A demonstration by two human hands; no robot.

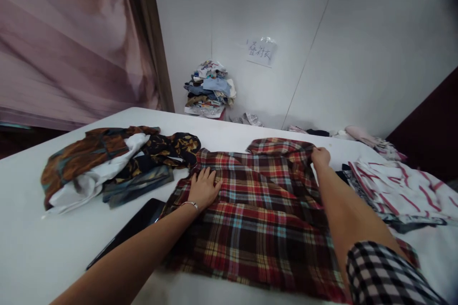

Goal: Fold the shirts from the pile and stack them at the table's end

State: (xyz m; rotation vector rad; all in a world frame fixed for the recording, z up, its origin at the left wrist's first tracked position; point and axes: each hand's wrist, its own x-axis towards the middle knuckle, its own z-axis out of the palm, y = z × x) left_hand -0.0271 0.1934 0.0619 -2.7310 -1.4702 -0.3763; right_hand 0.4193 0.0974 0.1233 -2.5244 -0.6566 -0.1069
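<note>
A red, brown and blue plaid shirt (265,209) lies spread on the white table (43,248) in front of me. My left hand (203,188) rests flat on the shirt's left part, fingers apart, a thin bracelet on the wrist. My right hand (319,156) reaches to the shirt's far right edge and pinches the cloth there. A black-and-white checked sleeve covers my right upper arm.
A heap of brown, white and dark patterned clothes (110,162) lies at the left. A dark phone (132,228) sits beside my left forearm. White shirts with red stripes (400,190) lie at the right. A stack of folded clothes (209,90) stands against the wall, under a paper note (261,51).
</note>
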